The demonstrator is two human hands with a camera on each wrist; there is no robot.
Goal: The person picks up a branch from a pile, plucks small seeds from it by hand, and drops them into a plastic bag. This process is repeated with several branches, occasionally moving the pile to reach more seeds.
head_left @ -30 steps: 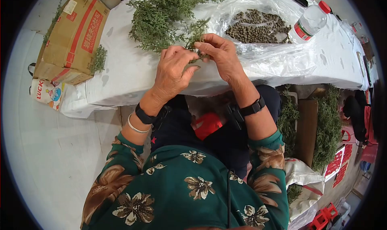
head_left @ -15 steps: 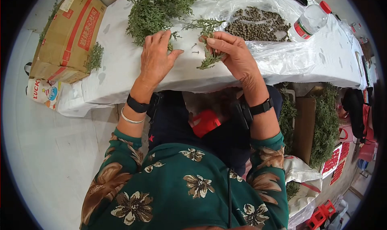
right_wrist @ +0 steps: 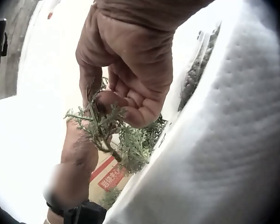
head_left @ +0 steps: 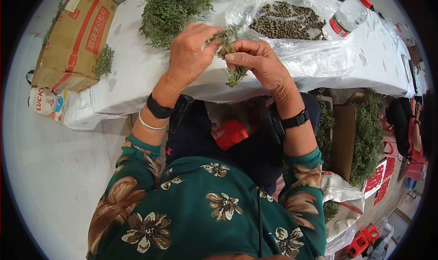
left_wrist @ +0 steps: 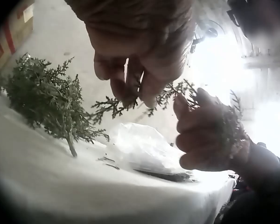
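The head camera is looking steeply down from above, facing the surface (head_left: 132, 77) toward 12 o'clock. The left wrist camera is sitting close under the left hand (left_wrist: 135, 46), facing 3 o'clock. The right wrist camera is sitting close under the right hand (right_wrist: 130, 65), facing 9 o'clock. All three are sharing the sprig (head_left: 228, 39) between both hands.

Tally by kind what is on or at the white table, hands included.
hands: 2, left hand and right hand
sprig held between them: 1
sprig pile: 1
bag: 1
bottle: 1
box: 1
Total: 7
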